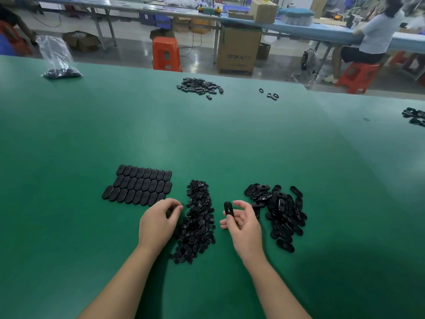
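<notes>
Between my two hands runs a long heap of small black round parts [197,222] on the green table [230,139]. Its edge meets the fingertips of my left hand [158,223], and it sits just left of my right hand [243,224]. Just right of that hand sprawls a loose pile of oval covers [280,212], the nearest ones close behind its fingers. Just beyond the left hand, three tidy rows of covers [140,188] lie flat, side by side. Far beyond both hands sit a far pile [199,86] and a clear bag [57,58] of dark parts.

The right hand pinches one black oval cover [228,208] between thumb and fingertips. The cover stands upright above the table, glossy, with rounded ends and a small opening near its lower end. The left hand's fingers are curled and bunched at the heap's edge. I cannot tell whether they hold a part.
</notes>
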Tool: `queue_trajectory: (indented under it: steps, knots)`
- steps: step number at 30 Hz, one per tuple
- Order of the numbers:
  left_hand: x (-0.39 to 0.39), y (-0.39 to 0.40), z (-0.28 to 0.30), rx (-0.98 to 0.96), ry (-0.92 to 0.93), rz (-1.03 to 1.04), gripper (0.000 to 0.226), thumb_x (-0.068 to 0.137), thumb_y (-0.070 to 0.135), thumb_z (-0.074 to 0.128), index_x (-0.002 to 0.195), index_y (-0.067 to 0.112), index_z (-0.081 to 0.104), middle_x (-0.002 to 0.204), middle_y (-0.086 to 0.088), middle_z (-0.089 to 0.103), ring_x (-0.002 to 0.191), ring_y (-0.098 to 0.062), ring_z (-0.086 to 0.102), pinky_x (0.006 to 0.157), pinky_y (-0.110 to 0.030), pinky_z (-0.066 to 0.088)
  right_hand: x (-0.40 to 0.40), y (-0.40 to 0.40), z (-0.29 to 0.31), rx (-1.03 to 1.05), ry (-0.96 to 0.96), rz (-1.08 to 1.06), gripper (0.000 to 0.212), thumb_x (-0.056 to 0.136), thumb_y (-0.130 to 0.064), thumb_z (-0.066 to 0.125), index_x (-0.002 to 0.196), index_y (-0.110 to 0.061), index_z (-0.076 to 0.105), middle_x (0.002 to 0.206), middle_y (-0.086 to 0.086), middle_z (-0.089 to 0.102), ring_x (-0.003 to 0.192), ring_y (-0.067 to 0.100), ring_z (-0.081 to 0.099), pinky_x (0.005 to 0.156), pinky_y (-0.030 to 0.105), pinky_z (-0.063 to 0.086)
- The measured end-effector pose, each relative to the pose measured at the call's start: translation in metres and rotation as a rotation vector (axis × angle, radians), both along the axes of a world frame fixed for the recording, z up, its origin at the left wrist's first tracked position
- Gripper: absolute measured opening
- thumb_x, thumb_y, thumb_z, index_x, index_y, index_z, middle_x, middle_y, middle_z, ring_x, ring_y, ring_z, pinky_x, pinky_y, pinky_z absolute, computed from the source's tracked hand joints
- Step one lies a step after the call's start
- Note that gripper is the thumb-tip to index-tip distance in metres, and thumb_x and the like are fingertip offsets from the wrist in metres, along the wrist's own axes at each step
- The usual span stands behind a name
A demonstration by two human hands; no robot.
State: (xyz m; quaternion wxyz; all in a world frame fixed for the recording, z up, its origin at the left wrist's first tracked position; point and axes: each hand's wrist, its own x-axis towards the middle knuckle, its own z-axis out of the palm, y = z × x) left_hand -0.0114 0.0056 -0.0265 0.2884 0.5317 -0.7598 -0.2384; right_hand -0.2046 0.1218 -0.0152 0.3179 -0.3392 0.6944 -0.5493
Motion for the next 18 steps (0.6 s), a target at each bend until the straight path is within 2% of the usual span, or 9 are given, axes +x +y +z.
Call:
queue_trajectory:
  steps: [2,6,11,13,18]
  knots:
    - [0.0022,0.0004,-0.0005,0.047,0.109,0.027,0.007,0.090,0.025,0.071,0.086,0.031,0.071,0.074,0.020,0.067,0.070,0.000,0.061,0.058,-0.021,0.051,-0.0006,0.0003,-0.0011,0.001,-0.007,-0.005,0.037,0.098,-0.002,0.060,0.119,-0.032,0.054,0.096,-0.001,0.074,0.084,0.012,0.075,0.081,0.022,0.059]
    - [0.0041,0.0011,-0.0008,0.102,0.183,0.059,0.012,0.088,0.020,0.072,0.087,0.032,0.070,0.071,0.018,0.066,0.068,0.000,0.060,0.056,-0.013,0.045,0.0002,0.0003,-0.0031,0.022,0.038,0.013,0.028,0.097,-0.002,0.061,0.109,-0.028,0.062,0.094,-0.003,0.074,0.085,0.010,0.075,0.084,0.028,0.061]
    - [0.0033,-0.0010,-0.0018,0.168,0.223,0.096,0.016,0.091,0.018,0.070,0.101,0.030,0.073,0.078,0.016,0.071,0.070,-0.007,0.066,0.064,-0.030,0.058,0.0001,0.0005,-0.0046,0.037,0.062,0.015,0.023,0.097,-0.003,0.062,0.112,-0.021,0.064,0.094,-0.003,0.074,0.085,0.008,0.074,0.083,0.026,0.061]
    - [0.0036,-0.0012,-0.0013,0.171,0.237,0.105,0.016,0.091,0.018,0.071,0.101,0.030,0.074,0.079,0.017,0.071,0.070,-0.007,0.067,0.065,-0.031,0.059,-0.0001,0.0001,-0.0055,0.055,0.077,0.022,0.021,0.097,-0.005,0.063,0.112,-0.020,0.065,0.093,-0.004,0.074,0.085,0.007,0.074,0.082,0.026,0.061]
    - [0.0047,0.0004,0.0021,0.184,0.294,0.118,0.017,0.090,0.021,0.071,0.092,0.038,0.072,0.070,0.018,0.069,0.062,-0.009,0.063,0.053,-0.021,0.051,-0.0010,-0.0003,-0.0058,0.047,0.055,0.025,0.007,0.096,-0.013,0.067,0.098,-0.019,0.063,0.090,-0.013,0.075,0.080,0.008,0.074,0.080,0.025,0.061]
